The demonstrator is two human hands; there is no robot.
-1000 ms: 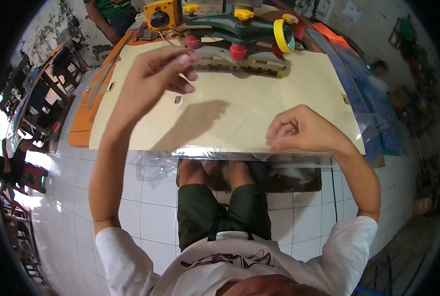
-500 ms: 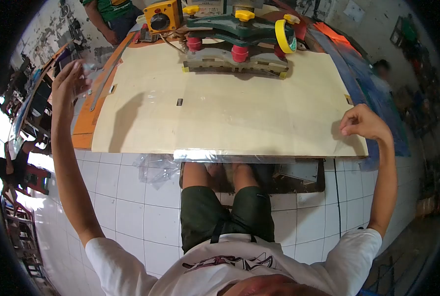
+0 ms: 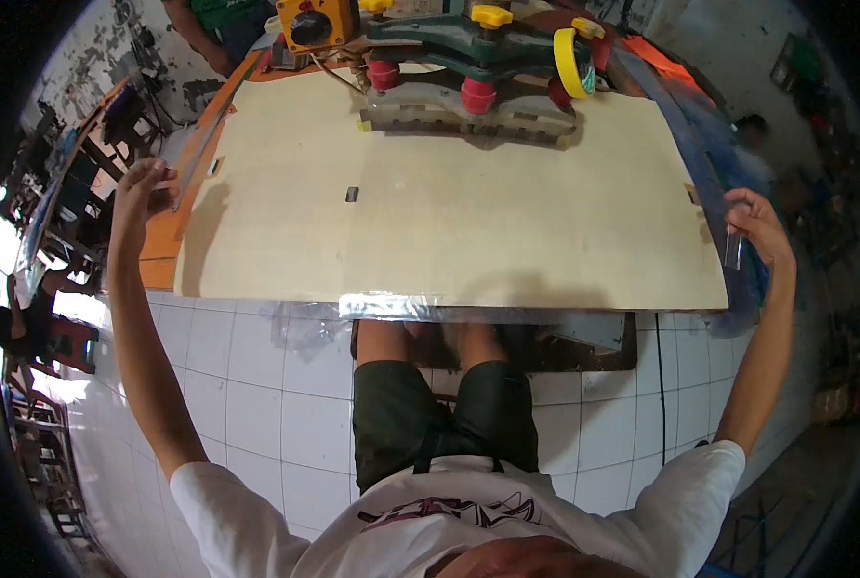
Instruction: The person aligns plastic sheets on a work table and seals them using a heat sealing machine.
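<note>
A wide cream-coloured board [image 3: 449, 231] lies on the table in front of me. Beyond its left edge I hold up my left hand [image 3: 146, 191], fingers curled together; anything between them is too small or see-through to name. Out past the right edge, my right hand [image 3: 759, 227] has closed its thumb and fingers, and a narrow piece of clear plastic [image 3: 733, 251] hangs just below them. Shiny clear plastic film [image 3: 391, 306] runs along the board's front edge. At the back stands a dark green clamp-like machine [image 3: 430, 46] with red feet and yellow knobs.
A yellow tape roll [image 3: 572, 64] hangs at the machine's right end. To its left is a yellow box with a black dial [image 3: 309, 27]. Blue plastic sheeting [image 3: 714, 159] covers the right side. Another person's arm [image 3: 197, 37] shows at the back left.
My right hand has gone outward to the right and slightly up, off the board, and clear plastic now shows at it. My left hand has come lower and a little to the right.
</note>
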